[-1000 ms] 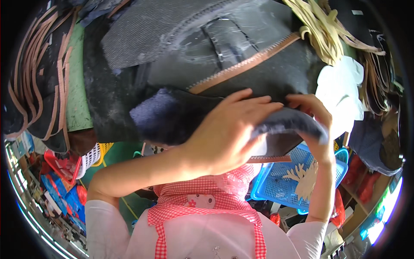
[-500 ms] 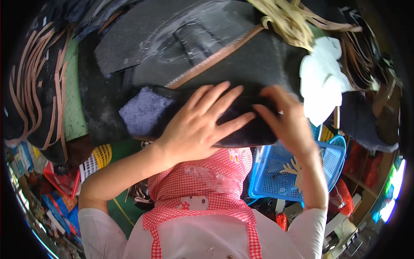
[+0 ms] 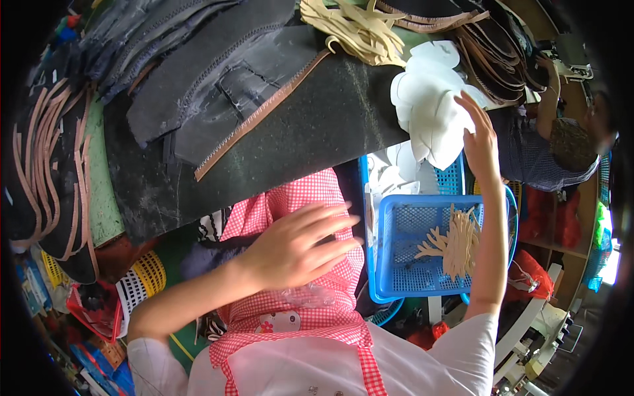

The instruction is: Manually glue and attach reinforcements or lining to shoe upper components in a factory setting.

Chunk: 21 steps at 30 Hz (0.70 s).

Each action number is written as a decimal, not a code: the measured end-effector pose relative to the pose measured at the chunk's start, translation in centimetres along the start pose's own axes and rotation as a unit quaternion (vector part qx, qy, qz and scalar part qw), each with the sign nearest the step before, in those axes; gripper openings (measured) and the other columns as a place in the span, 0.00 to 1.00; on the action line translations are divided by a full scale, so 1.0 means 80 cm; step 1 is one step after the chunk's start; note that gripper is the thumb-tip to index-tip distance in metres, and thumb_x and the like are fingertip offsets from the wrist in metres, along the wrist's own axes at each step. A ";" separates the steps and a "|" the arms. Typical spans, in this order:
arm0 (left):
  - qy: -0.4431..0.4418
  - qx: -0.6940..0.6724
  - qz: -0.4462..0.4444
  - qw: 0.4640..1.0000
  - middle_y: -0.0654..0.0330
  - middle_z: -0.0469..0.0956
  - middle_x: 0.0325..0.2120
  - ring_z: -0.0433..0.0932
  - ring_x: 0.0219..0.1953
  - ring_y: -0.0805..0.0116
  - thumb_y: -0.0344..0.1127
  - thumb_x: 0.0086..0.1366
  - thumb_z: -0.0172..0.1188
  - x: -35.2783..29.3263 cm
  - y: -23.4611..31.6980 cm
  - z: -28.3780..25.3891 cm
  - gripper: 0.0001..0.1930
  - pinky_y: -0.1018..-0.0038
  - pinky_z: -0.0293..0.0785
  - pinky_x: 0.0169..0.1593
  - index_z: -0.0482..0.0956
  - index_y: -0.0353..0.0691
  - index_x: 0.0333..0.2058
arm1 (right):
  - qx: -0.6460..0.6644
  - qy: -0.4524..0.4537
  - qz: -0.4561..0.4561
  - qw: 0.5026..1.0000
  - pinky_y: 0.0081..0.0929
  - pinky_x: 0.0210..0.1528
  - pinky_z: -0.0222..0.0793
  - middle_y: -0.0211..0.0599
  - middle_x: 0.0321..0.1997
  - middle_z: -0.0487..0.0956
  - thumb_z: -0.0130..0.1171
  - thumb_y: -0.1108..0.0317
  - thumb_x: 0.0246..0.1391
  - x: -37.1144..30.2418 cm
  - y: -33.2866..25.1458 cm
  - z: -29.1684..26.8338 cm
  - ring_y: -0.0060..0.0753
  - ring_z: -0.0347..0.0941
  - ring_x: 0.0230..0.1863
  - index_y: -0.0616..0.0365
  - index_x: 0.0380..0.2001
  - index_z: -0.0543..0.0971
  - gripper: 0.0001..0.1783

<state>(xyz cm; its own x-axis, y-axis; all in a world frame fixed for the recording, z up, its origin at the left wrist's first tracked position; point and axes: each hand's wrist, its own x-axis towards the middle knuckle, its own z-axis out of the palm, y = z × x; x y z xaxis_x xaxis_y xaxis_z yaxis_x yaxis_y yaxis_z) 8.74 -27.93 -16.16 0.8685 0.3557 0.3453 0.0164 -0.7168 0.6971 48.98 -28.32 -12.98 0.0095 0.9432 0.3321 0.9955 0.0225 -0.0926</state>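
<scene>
My left hand (image 3: 300, 245), slightly blurred, hangs over the red-and-white checked apron (image 3: 277, 300) with its fingers apart and nothing in them. My right hand (image 3: 479, 135) reaches to the right end of the worktable, fingers stretched out along the edge of a stack of white cut pieces (image 3: 429, 99). Whether it touches them I cannot tell. Below the table edge, beside my left forearm, a fuzzy bluish-grey piece (image 3: 201, 259) shows in part, blurred. Black sheet pieces with a zigzag-stitched brown strip (image 3: 264, 113) lie on the black table mat (image 3: 310, 125).
Cream strips (image 3: 356, 30) lie at the far edge. Bundled brown-edged black pieces (image 3: 46, 158) lie at left, others (image 3: 492, 56) at right. A blue basket (image 3: 396, 254) holding cream cut pieces (image 3: 461, 247) stands below the table. Another person (image 3: 561, 145) is at the far right.
The dark piece with the bluish-grey patch has left the table front. My left hand has drawn back over the apron; my right has moved out to the white pieces. The view has shifted right.
</scene>
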 end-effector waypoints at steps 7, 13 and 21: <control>0.098 0.155 0.045 0.982 0.53 0.67 0.63 0.61 0.69 0.56 0.42 0.65 0.61 0.220 -0.098 0.058 0.26 0.53 0.55 0.71 0.72 0.44 0.60 | -0.088 -0.116 -0.121 0.982 0.39 0.61 0.67 0.33 0.51 0.76 0.73 0.77 0.38 0.063 0.011 -0.025 0.42 0.70 0.57 0.45 0.58 0.75 0.40; 0.066 0.263 -0.022 0.962 0.54 0.68 0.63 0.61 0.68 0.62 0.48 0.62 0.61 0.227 -0.119 0.070 0.27 0.50 0.56 0.67 0.73 0.44 0.58 | 0.017 -0.067 -0.101 0.993 0.37 0.54 0.67 0.37 0.37 0.75 0.69 0.77 0.39 0.065 0.018 -0.079 0.43 0.72 0.47 0.59 0.28 0.78 0.11; 0.156 0.187 0.053 0.969 0.54 0.74 0.52 0.69 0.60 0.57 0.44 0.55 0.68 0.219 -0.107 0.011 0.24 0.47 0.57 0.66 0.79 0.45 0.50 | 0.436 0.139 0.191 0.868 0.29 0.54 0.71 0.37 0.62 0.72 0.60 0.69 0.64 -0.020 0.165 -0.124 0.29 0.74 0.54 0.64 0.66 0.65 0.30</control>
<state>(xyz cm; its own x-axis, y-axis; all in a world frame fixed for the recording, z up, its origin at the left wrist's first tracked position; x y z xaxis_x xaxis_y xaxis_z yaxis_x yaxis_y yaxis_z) 24.24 -16.08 -16.66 0.6840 0.3909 0.6159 0.1645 -0.9052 0.3918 63.03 -32.79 -5.42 0.4670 0.8228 0.3239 0.4658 0.0825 -0.8811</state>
